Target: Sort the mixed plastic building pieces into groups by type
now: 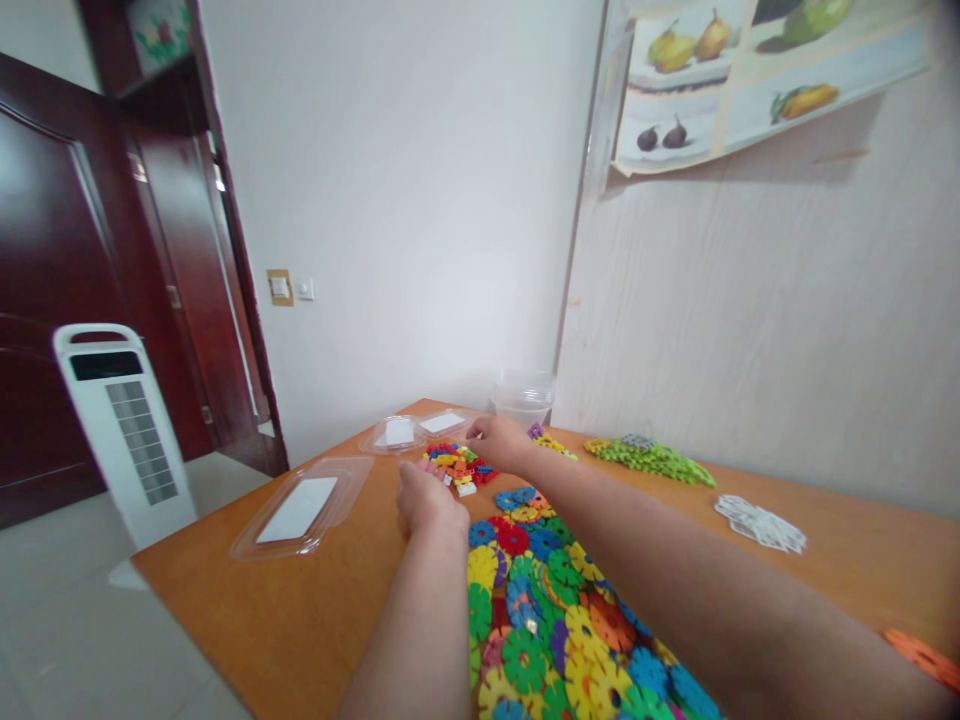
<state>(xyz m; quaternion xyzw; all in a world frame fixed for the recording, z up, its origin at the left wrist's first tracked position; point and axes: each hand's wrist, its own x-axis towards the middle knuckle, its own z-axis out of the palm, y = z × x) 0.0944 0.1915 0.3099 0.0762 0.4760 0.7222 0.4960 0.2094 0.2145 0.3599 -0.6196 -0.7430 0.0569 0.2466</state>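
A small heap of mixed toy building bricks [457, 462], red, orange, yellow, blue and white, lies on the wooden table. My left hand [431, 502] rests at the heap's near left side, thumb up and fingers loosely cupped; its fingertips are partly hidden. Over the far right side of the bricks is my right hand [501, 442], its fingers bent but apart, with no held piece visible. Between my forearms spreads a large pile of colourful notched plastic discs [525, 655].
Clear plastic lids with white labels, one nearer lid [296, 512] included, lie left. Clear tubs [523, 397] stand at the back corner. Green linking pieces [652, 460] and white pieces [759, 524] lie right. A white tower fan [127, 430] stands beyond the table's left edge [187, 625].
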